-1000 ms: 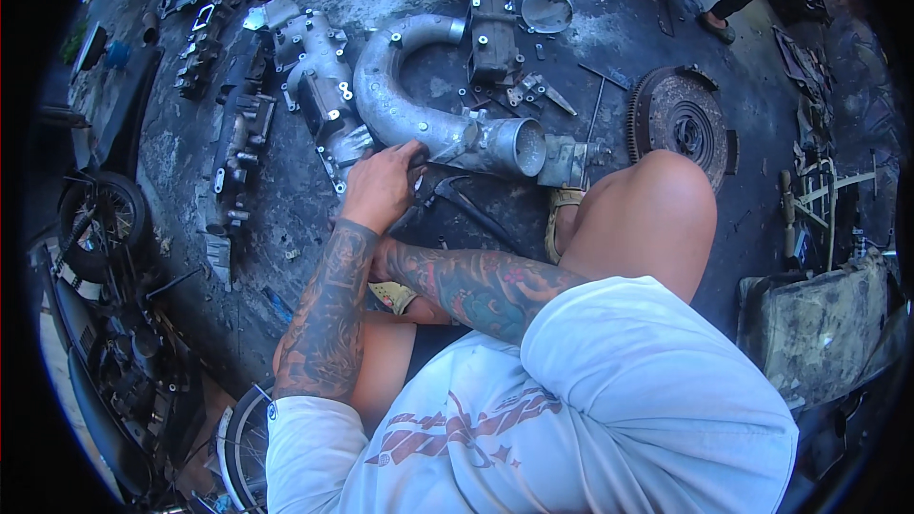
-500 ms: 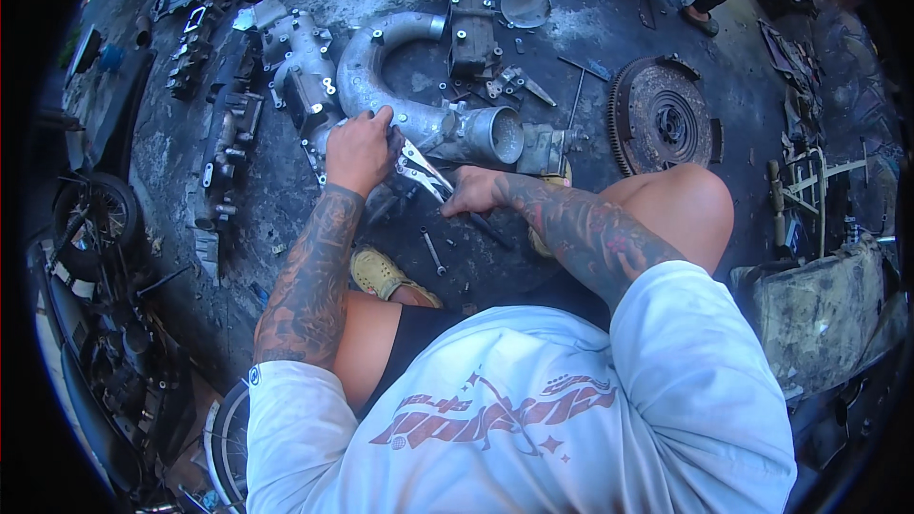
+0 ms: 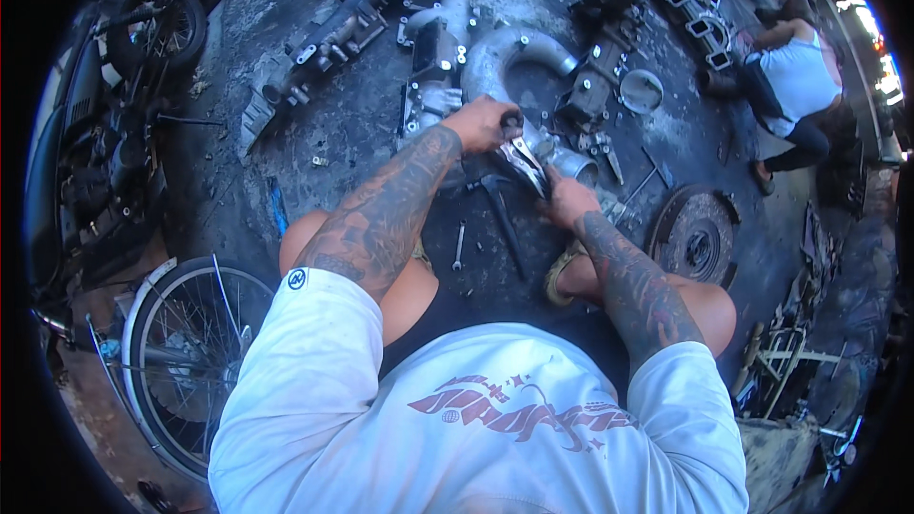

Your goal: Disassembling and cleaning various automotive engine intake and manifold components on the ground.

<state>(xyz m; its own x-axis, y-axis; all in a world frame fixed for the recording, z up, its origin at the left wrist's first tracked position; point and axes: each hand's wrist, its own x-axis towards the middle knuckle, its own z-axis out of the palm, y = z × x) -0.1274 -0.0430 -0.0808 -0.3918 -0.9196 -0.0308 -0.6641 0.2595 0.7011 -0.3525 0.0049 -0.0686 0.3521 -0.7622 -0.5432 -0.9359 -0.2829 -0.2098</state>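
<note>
My right hand (image 3: 573, 198) is closed round the handles of shiny locking pliers (image 3: 523, 164), held slantwise over the curved metal pipe. The pliers' jaws point toward my left hand (image 3: 482, 124), whose fingers are curled over a small dark part (image 3: 511, 122); its kind is unclear. Just beyond both hands lies the big U-shaped grey metal pipe (image 3: 487, 62), its wide end close to my right hand. On the floor below the hands lie a hammer (image 3: 502, 221) with a dark handle and a small wrench (image 3: 459, 246).
Long cast metal housings (image 3: 439, 48) lie left of the pipe. A toothed flywheel (image 3: 693, 236) rests beyond my right knee, near a round metal cup (image 3: 641, 91). A spoked wheel (image 3: 190, 352) and a motorcycle (image 3: 114, 148) stand at left. Another person (image 3: 795, 81) crouches at far right.
The view has swung right, bringing more of the other person and the spoked wheel into sight. Both hands keep hold, with the pliers still between them. The hammer shows more fully.
</note>
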